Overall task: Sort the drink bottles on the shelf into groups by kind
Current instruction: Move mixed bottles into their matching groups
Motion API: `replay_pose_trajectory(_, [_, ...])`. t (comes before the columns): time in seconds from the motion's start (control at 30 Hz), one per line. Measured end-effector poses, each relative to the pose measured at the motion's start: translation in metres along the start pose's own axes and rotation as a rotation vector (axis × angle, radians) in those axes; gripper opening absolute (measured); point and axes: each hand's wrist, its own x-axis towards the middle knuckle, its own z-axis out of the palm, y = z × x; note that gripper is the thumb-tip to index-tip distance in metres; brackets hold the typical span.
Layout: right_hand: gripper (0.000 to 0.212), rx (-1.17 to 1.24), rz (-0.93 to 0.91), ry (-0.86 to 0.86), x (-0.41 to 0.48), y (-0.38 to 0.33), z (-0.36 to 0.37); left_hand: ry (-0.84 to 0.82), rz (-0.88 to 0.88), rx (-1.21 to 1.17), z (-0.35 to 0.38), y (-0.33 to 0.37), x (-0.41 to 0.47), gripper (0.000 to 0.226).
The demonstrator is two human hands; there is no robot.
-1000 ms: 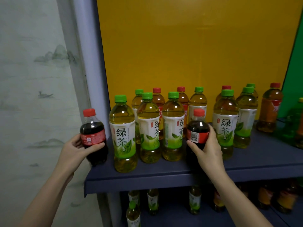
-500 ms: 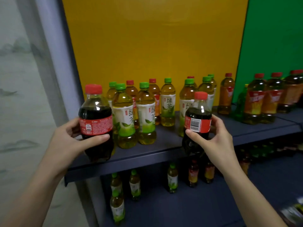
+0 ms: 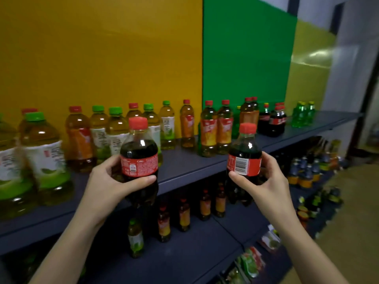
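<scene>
My left hand [image 3: 110,181] grips a red-capped cola bottle [image 3: 139,152] by its label, held in the air in front of the dark shelf [image 3: 190,162]. My right hand [image 3: 264,181] holds a second cola bottle [image 3: 245,154], barcode facing me, off the shelf's front edge. On the shelf stand green-capped green tea bottles [image 3: 44,158] at the left, red-capped orange-label tea bottles [image 3: 208,130] in the middle, more cola bottles [image 3: 274,121] farther right, and bright green bottles [image 3: 303,115] near the far end.
A yellow panel [image 3: 102,48] and a green panel [image 3: 246,48] back the shelf. A lower shelf [image 3: 194,253] carries more bottles. Packets [image 3: 250,263] lie on a lower level at the right. A doorway [image 3: 369,99] is at the far right.
Both hands have carried their cola bottles to the right along the shelf, and my view has swung right. The cola group and green bottles at the far end have come into view.
</scene>
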Motion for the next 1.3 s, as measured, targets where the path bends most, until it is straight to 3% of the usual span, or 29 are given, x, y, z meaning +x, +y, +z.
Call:
replay_pose_trajectory(0.23, [0.087,-0.069,0.035,0.051,0.03,0.059,-0.096,-0.049,-0.048,-0.068,0.138,-0.013,0.013,0.061])
replay_pose_trajectory(0.7, [0.071,-0.071,0.065,0.133,0.146,0.175,-0.199,-0.221,-0.063,-0.163,0.366,-0.04,0.101,0.054])
replay_pose_trajectory(1.3, [0.068,-0.046,0.025,0.076,0.382,0.346,-0.26,-0.128,-0.046,-0.128,0.593,-0.089,0.268,0.059])
